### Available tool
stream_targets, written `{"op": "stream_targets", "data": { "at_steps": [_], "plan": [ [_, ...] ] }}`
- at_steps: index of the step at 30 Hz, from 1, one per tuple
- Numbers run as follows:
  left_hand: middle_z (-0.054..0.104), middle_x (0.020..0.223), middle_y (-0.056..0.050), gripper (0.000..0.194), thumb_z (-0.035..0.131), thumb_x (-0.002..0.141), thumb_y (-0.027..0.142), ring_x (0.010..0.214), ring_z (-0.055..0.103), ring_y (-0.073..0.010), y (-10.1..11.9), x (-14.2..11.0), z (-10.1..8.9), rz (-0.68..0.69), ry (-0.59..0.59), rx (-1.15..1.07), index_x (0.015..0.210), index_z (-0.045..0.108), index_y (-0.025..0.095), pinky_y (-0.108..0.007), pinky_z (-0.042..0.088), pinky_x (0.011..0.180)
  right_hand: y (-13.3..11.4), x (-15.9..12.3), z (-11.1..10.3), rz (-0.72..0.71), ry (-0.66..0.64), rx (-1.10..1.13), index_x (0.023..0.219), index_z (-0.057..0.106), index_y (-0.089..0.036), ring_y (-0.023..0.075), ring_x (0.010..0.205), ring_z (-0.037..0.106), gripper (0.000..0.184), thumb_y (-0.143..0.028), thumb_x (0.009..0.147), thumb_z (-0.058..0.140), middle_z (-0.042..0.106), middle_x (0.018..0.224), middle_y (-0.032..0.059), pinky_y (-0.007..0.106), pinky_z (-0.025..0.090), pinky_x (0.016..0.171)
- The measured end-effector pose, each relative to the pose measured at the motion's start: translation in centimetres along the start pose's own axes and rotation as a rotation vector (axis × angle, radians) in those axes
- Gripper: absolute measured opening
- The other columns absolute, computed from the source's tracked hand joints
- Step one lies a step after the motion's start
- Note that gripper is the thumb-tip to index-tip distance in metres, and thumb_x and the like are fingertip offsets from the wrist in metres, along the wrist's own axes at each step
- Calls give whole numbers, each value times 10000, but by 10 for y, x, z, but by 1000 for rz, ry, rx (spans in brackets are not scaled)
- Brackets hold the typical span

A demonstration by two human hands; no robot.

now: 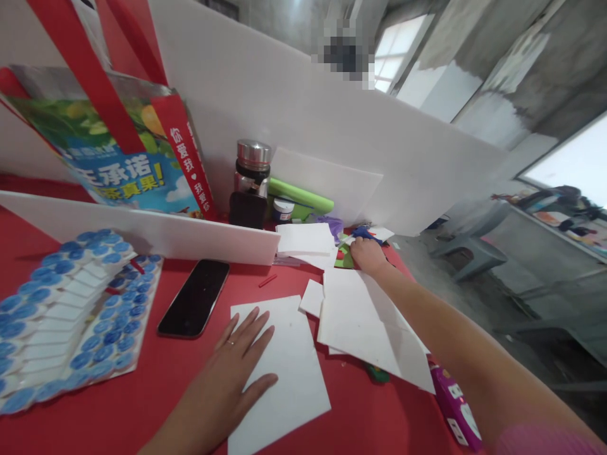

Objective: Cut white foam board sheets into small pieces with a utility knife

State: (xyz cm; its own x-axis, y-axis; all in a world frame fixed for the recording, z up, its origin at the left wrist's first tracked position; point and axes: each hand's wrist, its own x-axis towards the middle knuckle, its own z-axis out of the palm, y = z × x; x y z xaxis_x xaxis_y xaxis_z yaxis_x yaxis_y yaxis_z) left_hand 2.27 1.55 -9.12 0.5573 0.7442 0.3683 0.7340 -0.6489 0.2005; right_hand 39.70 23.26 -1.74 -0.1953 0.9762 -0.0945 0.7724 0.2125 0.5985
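Observation:
My left hand [246, 354] lies flat with its fingers spread on a white foam-like sheet [289, 360]; a ring is on one finger. Stretched to the far right of the red table, my right hand [368, 254] has its fingers bent down among small items. Beside its fingertips is a blue object [365, 234], whose kind I cannot make out. What the right fingers hold, if anything, is hidden. Under the right forearm lie stacked white sheets [365, 316], with a small white piece [312, 298] at their left edge.
A black phone [194, 298] and a blue-dotted white craft piece [114, 322] lie left. Behind a low white panel [190, 237] stand a printed bag [128, 158] and a flask [253, 164]. A purple box [455, 407] lies at the right edge; a red stick [268, 280] sits mid-table.

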Motion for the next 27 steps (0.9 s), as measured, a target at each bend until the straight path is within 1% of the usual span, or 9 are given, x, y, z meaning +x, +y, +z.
{"op": "stream_targets", "data": {
  "at_steps": [2, 4, 6, 7, 9, 13, 17, 22, 27],
  "plan": [
    [386, 1676, -89, 695, 559, 1011, 535, 1549, 357, -336, 0, 0, 0, -6, -19, -17, 1623, 364, 270, -572, 387, 1216, 2, -2, -7, 3, 15, -5, 1211, 659, -94, 234, 992, 697, 287, -300, 1011, 644, 683, 1176, 143, 387, 586, 832],
    [382, 1677, -92, 699, 557, 1011, 533, 1549, 354, -343, 0, 0, 0, -13, -28, -42, 1628, 355, 276, -582, 379, 1219, 6, -5, -16, 0, 42, -6, 1185, 659, -33, 265, 979, 700, 243, -176, 1016, 558, 673, 1144, 216, 368, 557, 783],
    [388, 1674, -90, 700, 556, 1013, 530, 1551, 352, -342, 1, 0, -1, -20, -21, -74, 1633, 344, 284, -581, 362, 1231, 11, -8, -24, -17, 66, -4, 1167, 663, 7, 295, 985, 694, 268, -81, 988, 484, 662, 1120, 275, 364, 523, 760],
    [393, 1672, -88, 700, 557, 1013, 528, 1552, 349, -339, 1, 0, -1, -21, -14, -86, 1634, 342, 287, -576, 354, 1237, 13, -9, -27, -31, 74, -3, 1162, 670, 3, 301, 995, 686, 285, -60, 977, 463, 663, 1115, 280, 362, 509, 764],
    [398, 1670, -87, 700, 560, 1014, 526, 1555, 344, -336, 1, 0, -2, -18, -7, -92, 1633, 345, 281, -570, 349, 1242, 16, -11, -32, -76, 80, 1, 1125, 699, -21, 304, 1020, 663, 299, -43, 965, 447, 678, 1100, 266, 360, 483, 791],
    [395, 1671, -93, 697, 559, 1017, 522, 1552, 351, -335, 0, 1, -2, -2, -17, -68, 1630, 351, 264, -571, 347, 1241, 16, -12, -37, -150, 85, 12, 1003, 751, -45, 305, 1053, 615, 281, -32, 944, 476, 710, 1065, 242, 363, 438, 839],
    [390, 1674, -92, 683, 552, 1023, 514, 1555, 346, -328, 0, 1, -1, 3, -19, -55, 1626, 359, 259, -562, 348, 1241, 16, -14, -39, -111, 105, 26, 1014, 747, -25, 303, 1020, 607, 278, -8, 921, 487, 721, 1033, 242, 362, 426, 810],
    [400, 1668, -95, 669, 551, 1022, 513, 1553, 351, -331, 0, 1, -2, 1, -10, -53, 1615, 382, 254, -567, 354, 1236, 19, -23, -45, -50, 166, 64, 1010, 735, -53, 294, 987, 599, 255, 1, 897, 514, 721, 1026, 222, 347, 411, 756],
    [410, 1664, -93, 668, 553, 1019, 520, 1548, 359, -331, 1, 2, -1, -4, -15, -74, 1612, 390, 261, -570, 346, 1241, 18, -36, -45, -71, 267, 134, 1012, 738, -76, 303, 998, 584, 284, -19, 933, 471, 716, 1044, 196, 371, 425, 815]
  ]
}}
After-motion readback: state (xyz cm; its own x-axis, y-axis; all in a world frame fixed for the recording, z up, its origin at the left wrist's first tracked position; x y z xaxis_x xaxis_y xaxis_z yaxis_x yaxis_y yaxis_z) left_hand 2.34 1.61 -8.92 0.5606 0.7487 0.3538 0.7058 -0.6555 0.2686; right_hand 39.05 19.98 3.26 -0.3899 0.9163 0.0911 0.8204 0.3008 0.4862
